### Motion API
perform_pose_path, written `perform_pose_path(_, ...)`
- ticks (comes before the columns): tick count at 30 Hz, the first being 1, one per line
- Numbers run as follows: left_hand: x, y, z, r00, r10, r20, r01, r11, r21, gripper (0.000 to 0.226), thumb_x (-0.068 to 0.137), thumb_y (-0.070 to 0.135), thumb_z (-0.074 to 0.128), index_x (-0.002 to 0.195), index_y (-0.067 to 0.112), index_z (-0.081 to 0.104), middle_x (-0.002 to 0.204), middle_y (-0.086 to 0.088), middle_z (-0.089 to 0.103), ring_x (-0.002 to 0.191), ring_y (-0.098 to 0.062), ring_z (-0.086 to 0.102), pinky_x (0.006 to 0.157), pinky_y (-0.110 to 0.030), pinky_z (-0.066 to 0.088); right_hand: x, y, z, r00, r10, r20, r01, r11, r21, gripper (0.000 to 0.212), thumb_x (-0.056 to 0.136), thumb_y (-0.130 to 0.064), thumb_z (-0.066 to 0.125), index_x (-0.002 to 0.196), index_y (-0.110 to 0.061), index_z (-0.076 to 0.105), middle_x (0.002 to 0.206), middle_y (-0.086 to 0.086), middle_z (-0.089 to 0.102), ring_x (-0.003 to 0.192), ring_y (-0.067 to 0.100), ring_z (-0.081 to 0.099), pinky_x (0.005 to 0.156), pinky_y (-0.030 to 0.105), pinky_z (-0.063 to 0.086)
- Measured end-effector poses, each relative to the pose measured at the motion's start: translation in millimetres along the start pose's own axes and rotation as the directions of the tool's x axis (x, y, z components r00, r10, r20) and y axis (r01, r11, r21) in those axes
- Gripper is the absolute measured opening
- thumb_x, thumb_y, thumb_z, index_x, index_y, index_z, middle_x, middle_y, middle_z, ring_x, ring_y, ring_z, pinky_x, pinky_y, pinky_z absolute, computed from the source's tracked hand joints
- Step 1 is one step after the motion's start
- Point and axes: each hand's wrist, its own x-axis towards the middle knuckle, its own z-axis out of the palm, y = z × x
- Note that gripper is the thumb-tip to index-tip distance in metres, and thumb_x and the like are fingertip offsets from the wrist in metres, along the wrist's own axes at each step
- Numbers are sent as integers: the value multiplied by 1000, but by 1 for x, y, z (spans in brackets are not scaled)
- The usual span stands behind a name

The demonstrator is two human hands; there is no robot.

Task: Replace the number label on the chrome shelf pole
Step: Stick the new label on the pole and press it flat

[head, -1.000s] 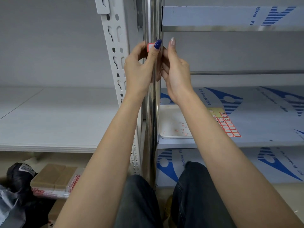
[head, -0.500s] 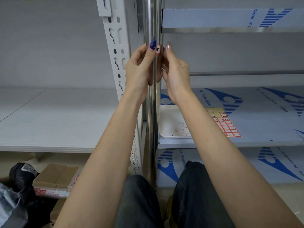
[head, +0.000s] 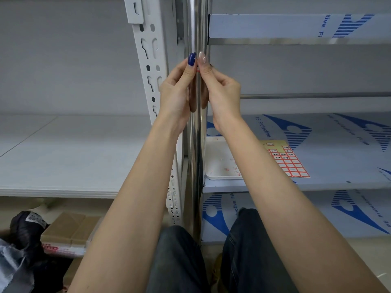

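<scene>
Red showed only as a sliver: the edge of the number label (head: pixel 198 71), high on the front of the chrome pole (head: pixel 196 144) and almost wholly hidden under two thumbs. The left hand (head: pixel 175 94) laid its blue-nailed thumb up the pole's left side, and the right hand (head: pixel 224 92) set its pale-nailed thumb just beside it, the two tips nearly touching over the label. Each grip was clenched on the pole itself, thumbs in front and the other fingers curled round toward the back, where most of them were out of sight.

Just left of the pole stood a white slotted upright (head: pixel 152 60), with a grey shelf (head: pixel 63 155) beyond it. To the right, a shelf wrapped in blue-printed protective film (head: pixel 338 144) carried a white tray (head: pixel 220 163) close to the pole and a sheet of red-bordered labels (head: pixel 287 163) beside the tray. Lower left, on the floor, sat a cardboard box (head: pixel 67 233) next to a black bag (head: pixel 27 227).
</scene>
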Motion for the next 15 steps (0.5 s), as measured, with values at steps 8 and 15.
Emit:
perform_pose_path(8, 5, -10, -2, 993, 118, -8, -116, 986, 120, 28, 98, 20, 47, 107, -3, 61, 60, 11, 62, 60, -6, 58, 52, -15, 43, 3, 9, 8, 986, -131, -98, 121, 987, -106, 26, 88, -38, 63, 65, -27, 70, 72, 5, 73, 74, 15, 69, 82, 34, 58)
perform_pose_path(15, 2, -8, -3, 999, 47, 16, -48, 997, 52, 22, 99, 22, 47, 98, 8, 64, 61, 6, 61, 55, -6, 56, 46, -20, 42, 5, 7, -3, 1000, -20, 17, 20, 1000, 11, 21, 91, -34, 61, 90, -19, 75, 67, -11, 70, 69, 1, 66, 68, 20, 51)
